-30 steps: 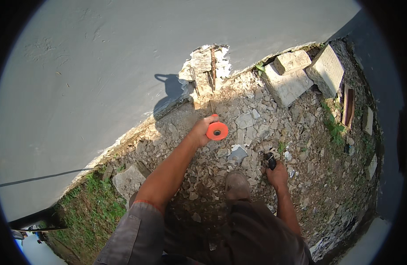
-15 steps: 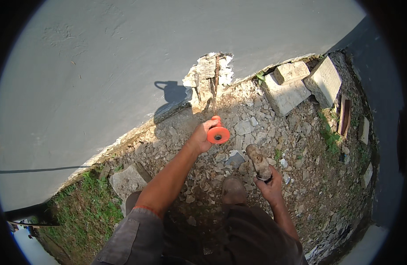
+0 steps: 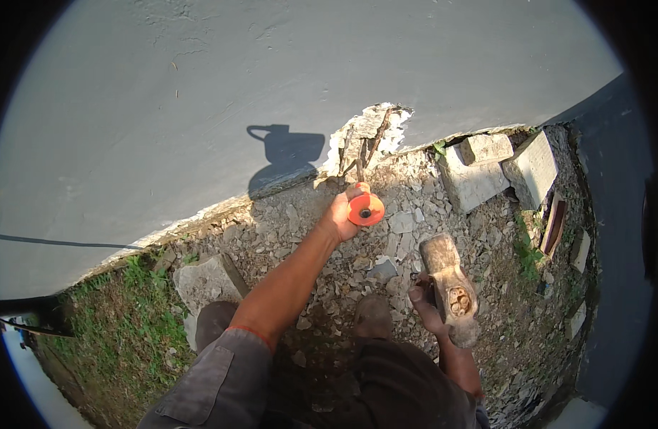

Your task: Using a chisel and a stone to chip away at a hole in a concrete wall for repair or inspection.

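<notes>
Fingers of our left hand [image 3: 341,214] were wrapped tight round a chisel with an orange hand guard [image 3: 365,209], its steel tip set into the broken patch [image 3: 364,139] at the foot of the grey rendered wall [image 3: 271,86]. Our right hand [image 3: 430,309] was closed on the handle of a heavy club hammer [image 3: 450,286], raised well behind the chisel. We judged the main risk to be a glancing blow: if the hammer met the guard off-centre, it could slide onto our left knuckles or kick the chisel out of the crack. Chips might also fly up from the render. Underfoot we had loose rubble [image 3: 400,236], which could shift beneath our shoe [image 3: 372,317]. Concrete blocks [image 3: 479,168] lay just beside the break, with grass [image 3: 121,322] to our left.
</notes>
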Motion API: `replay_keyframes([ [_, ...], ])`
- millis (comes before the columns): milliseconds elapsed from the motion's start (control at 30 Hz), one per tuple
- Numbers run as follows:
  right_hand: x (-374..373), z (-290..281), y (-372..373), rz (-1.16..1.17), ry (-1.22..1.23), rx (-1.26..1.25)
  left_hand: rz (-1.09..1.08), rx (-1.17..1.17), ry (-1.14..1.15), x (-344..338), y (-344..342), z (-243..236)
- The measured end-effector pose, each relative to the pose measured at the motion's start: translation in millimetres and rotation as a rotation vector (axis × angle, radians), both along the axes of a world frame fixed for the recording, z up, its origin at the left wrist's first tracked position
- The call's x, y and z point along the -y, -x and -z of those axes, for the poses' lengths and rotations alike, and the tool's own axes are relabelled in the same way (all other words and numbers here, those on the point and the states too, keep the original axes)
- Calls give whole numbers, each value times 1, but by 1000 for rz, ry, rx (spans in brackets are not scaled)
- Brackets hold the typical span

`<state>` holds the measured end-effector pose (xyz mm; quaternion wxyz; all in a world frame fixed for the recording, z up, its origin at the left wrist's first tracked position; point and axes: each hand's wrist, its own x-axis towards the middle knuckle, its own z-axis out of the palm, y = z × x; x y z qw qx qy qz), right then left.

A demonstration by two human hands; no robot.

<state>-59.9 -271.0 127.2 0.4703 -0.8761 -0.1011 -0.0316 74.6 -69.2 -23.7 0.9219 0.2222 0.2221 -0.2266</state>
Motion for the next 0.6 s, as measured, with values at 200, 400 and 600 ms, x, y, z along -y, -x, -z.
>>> replay_keyframes([
  [200, -11, 32, -52, -85, -88, 310, -3, 83, 340, -5, -26, 16],
  [400, -41, 33, -41, -12, 34, -230, -2, -9, 320, -9, -19, 4],
  [600, -42, -20, -58, -151, -348, 732, -75, -90, 275, 5, -29, 4],
])
